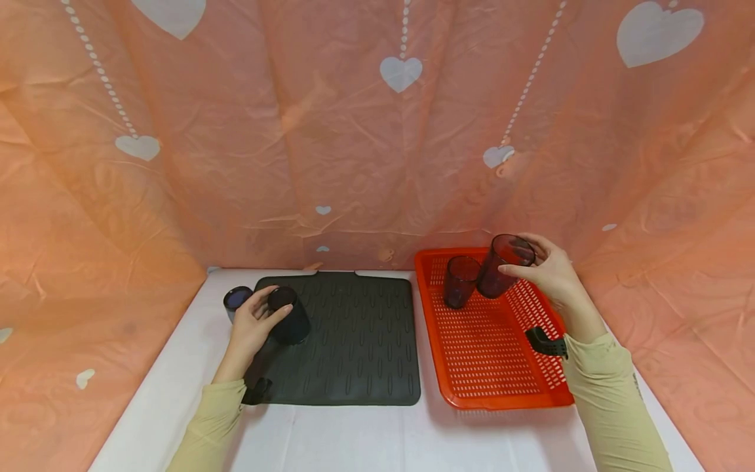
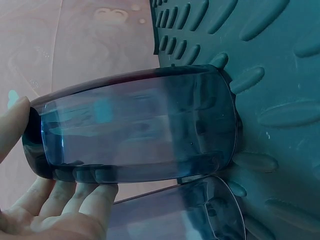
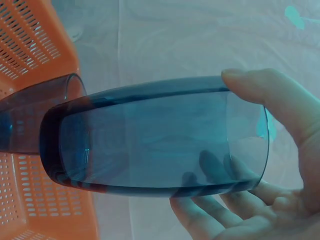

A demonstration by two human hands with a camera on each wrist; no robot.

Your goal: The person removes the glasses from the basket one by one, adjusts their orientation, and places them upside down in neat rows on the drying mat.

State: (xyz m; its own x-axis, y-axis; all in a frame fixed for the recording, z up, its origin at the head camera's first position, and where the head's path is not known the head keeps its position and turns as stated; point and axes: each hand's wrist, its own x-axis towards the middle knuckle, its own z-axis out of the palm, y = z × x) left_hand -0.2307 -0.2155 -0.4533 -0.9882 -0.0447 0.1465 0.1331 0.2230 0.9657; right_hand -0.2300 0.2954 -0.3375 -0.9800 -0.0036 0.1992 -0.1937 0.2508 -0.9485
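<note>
My left hand [image 1: 250, 326] grips a dark see-through drinking glass [image 1: 290, 321] near its rim, thumb on one side and fingers on the other. Its base is at the left part of a dark ribbed drying mat [image 1: 354, 341]; whether it touches is hard to tell. Just left of it stands another drinking glass [image 1: 238, 298], partly behind my fingers. Over the back of a red plastic basket [image 1: 495, 398], my right hand [image 1: 551, 272] holds a tilted drinking glass [image 1: 497, 272] by its upper part. A further drinking glass [image 1: 460, 282] is in the basket, close beside the held one.
A white cloth [image 1: 330, 439] covers the table under the mat and basket. Orange sheeting with pale hearts [image 1: 354, 131] hangs behind and at both sides, close to the basket's back edge. Black wrist straps [image 1: 545, 342] sit at the sleeve cuffs.
</note>
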